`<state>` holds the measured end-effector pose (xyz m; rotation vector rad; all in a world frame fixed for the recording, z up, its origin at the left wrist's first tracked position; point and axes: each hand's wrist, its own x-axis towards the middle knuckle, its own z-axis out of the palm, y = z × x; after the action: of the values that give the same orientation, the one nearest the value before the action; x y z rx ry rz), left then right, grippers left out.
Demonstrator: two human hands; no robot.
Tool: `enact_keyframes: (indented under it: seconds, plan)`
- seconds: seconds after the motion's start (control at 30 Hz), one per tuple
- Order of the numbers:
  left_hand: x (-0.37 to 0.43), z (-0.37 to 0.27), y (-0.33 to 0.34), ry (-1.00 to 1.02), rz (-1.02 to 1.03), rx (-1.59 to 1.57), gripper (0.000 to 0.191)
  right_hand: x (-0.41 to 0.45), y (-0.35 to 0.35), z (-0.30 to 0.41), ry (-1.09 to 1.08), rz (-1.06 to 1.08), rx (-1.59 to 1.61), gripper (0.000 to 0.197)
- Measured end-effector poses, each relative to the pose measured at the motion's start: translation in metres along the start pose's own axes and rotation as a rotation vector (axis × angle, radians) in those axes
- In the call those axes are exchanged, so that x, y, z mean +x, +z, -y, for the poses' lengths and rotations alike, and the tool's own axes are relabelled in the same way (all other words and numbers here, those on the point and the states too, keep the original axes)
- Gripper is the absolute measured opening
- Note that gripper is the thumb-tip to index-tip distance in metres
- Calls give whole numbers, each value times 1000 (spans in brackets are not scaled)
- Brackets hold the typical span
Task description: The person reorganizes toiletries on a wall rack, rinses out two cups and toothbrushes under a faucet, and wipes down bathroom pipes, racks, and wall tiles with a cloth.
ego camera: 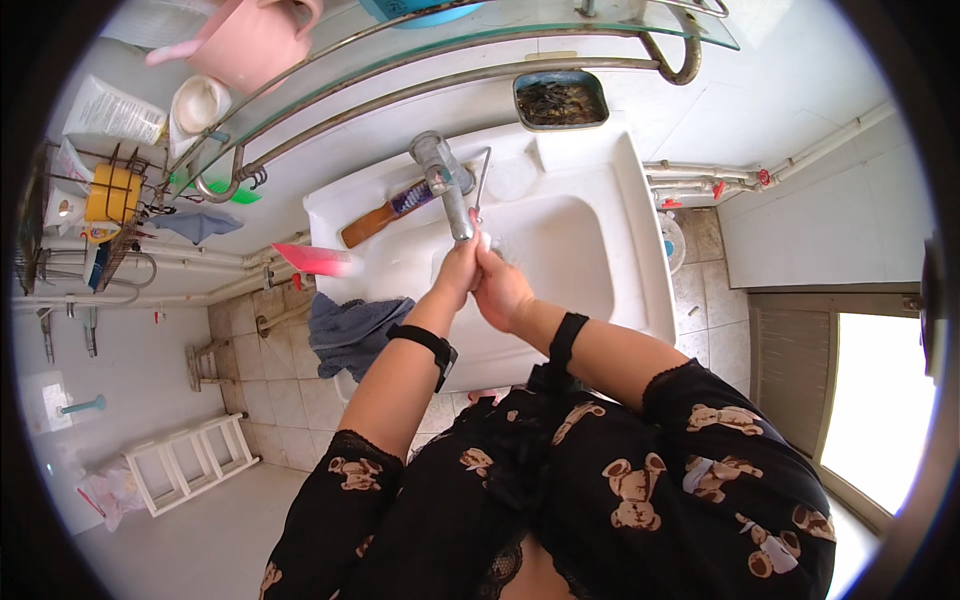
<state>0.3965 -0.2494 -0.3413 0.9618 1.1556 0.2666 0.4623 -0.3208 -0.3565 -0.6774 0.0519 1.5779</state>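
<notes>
My left hand [457, 268] and my right hand [502, 289] are pressed together over the white sink basin [581, 255], just below the spout of the metal faucet [454, 206]. A small white patch shows at the fingertips; whether it is water, foam or an object I cannot tell. The fingers largely hide each other. Behind the faucet's left side, a brush with a brown handle [367, 226] lies on the sink ledge. A pink-red squeeze tube [315, 259] rests at the left rim, above a grey-blue towel [349, 330] draped over the sink's edge.
Across the back wall runs a glass shelf with a metal rail [450, 77], holding a pink pitcher [251, 45]. A dish of dark material [561, 101] sits at the sink's back corner. Wire baskets hang at left; pipes with red valves [718, 189] line the wall at right.
</notes>
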Motion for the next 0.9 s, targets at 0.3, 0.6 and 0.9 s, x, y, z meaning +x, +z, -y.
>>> enact_keyframes:
  seconds: [0.3,0.6,0.9]
  plan:
    - [-22,9,-30,84,116,-79,32,10,-9,31,-12,-107,-172,33]
    - [-84,-10,-66,34,20,8,36,30,18,24,172,-116,-60,34]
    - [-116,-15,-70,41,8,322,29,76,4,-3,-195,-313,-746,19]
